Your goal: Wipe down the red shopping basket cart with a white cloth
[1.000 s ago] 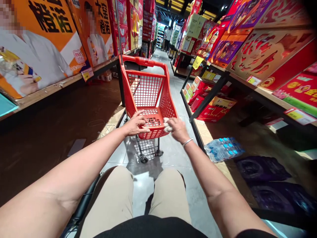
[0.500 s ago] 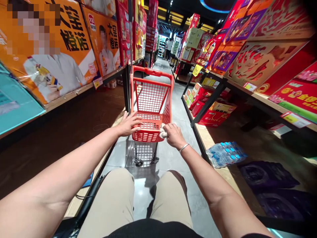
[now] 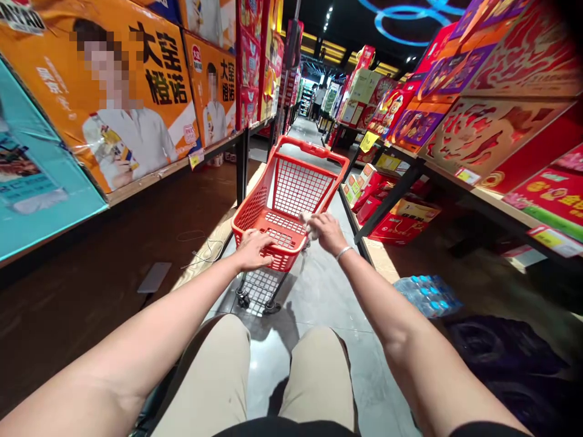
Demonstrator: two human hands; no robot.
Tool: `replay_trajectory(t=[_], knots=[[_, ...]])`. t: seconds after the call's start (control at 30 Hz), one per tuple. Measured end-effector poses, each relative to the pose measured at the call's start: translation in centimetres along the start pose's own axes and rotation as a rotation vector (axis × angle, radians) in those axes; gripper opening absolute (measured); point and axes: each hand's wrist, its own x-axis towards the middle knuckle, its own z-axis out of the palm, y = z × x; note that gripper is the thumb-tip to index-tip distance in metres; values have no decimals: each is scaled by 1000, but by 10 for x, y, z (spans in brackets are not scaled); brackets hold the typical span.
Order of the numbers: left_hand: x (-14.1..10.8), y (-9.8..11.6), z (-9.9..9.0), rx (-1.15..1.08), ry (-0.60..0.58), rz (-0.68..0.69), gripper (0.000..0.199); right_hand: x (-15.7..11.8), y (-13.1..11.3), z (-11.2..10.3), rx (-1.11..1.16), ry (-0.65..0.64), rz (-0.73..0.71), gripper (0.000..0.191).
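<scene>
A red plastic shopping cart (image 3: 296, 177) stands in the aisle in front of my knees, turned at an angle, with bare mesh showing inside its basket. My left hand (image 3: 254, 249) grips the near rim of the basket, fingers over the inside and thumb on the outside. In my right hand (image 3: 328, 233) is a crumpled, pale cloth (image 3: 310, 224), pinched between the fingers at the cart's right side rim. Whether the cloth touches the rim I cannot tell.
Shelves line both sides, with orange boxes (image 3: 150, 91) at left and red gift boxes (image 3: 505, 130) at right. Shrink-wrapped water bottles (image 3: 428, 295) sit on the low right shelf. A white flat device (image 3: 154, 277) with a cable lies at lower left. People (image 3: 319, 100) stand far down the aisle.
The cart has swung so its near end points left and its handle end right. My left hand has shifted along the near rim; my right hand with the cloth has moved up its right side.
</scene>
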Motion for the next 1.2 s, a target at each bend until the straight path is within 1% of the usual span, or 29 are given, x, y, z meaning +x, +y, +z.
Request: replay_trajectory(t=[0.07, 0.1, 0.13, 0.17, 0.23, 0.3, 0.37, 0.4, 0.43, 0.47, 0.5, 0.6, 0.63, 0.67, 0.73, 0.8, 0.87, 0.93, 1.0, 1.07, 1.2], knots=[[2, -2, -2, -16, 4, 8, 38, 22, 20, 6, 11, 65, 118, 41], [3, -2, -2, -17, 13, 4, 37, 28, 25, 11, 34, 103, 160, 45], [3, -3, -3, -13, 24, -8, 36, 29, 24, 18, 63, 141, 185, 48], [4, -5, -3, -6, 32, -23, 36, 26, 18, 26, 91, 175, 198, 51], [4, -9, -4, 7, 32, -39, 34, 5, -7, 44, 123, 219, 200, 55], [5, -14, -6, 16, 8, -19, 33, -26, -39, 60, 129, 226, 142, 55], [6, -16, -9, 24, -30, 16, 39, -53, -66, 69, 152, 204, -28, 55], [7, -16, -9, 24, -52, 25, 43, -61, -73, 70, 162, 185, -99, 54], [8, -15, -10, 23, -69, 26, 45, -64, -75, 69, 171, 170, -147, 51], [10, -13, -10, 18, -81, 21, 44, -62, -72, 65, 177, 167, -155, 48], [11, -12, -10, 7, -86, 13, 41, -57, -65, 60, 182, 190, -127, 44], [17, -8, -9, -58, -70, -9, 29, -34, -37, 47, 199, 353, 50, 33], [18, -9, -8, -83, -66, -11, 27, -30, -32, 46, 205, 386, 78, 30], [19, -9, -8, -103, -65, -13, 25, -29, -31, 49, 211, 388, 63, 27], [21, -11, -7, -120, -70, -24, 24, -37, -37, 63, 205, 314, -52, 22], [22, -13, -7, -123, -82, -45, 27, -55, -48, 88, 163, 211, -173, 18], [23, -14, -6, -125, -81, -65, 28, -73, -53, 115, 107, 95, -259, 17], [24, -14, -5, -128, -68, -64, 27, -85, -50, 139, 66, -28, -346, 15], [24, -14, -4, -137, -50, -58, 26, -91, -42, 151, 42, -98, -401, 14], [24, -14, -4, -144, -35, -59, 28, -91, -34, 148, 33, -81, -404, 15], [25, -18, -5, -127, -7, -62, 39, -80, -27, 116, 73, 124, -289, 20]])
